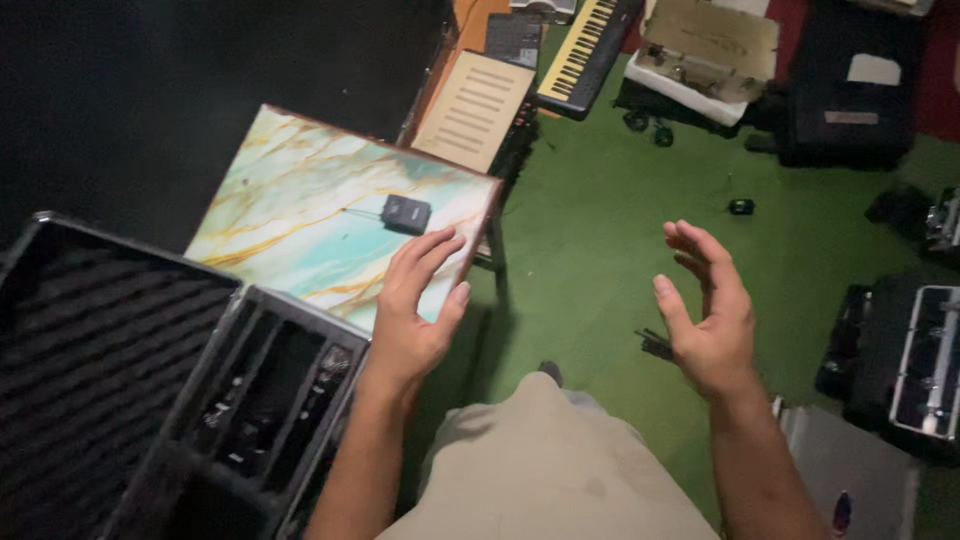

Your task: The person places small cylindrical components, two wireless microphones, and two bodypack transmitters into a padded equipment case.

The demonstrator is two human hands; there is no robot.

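green carpet (600,250) under a marbled table (290,215); both hands' fingers (425,262) spread, holding nothing.

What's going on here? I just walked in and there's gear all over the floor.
A person is seated over a green carpet, both hands open and holding nothing. The left hand hovers at the edge of a marbled board, near a small black box lying on it. The right hand is raised over the carpet, touching nothing. An open black case with foam lining sits beside the left arm. A keyboard lies farther off.
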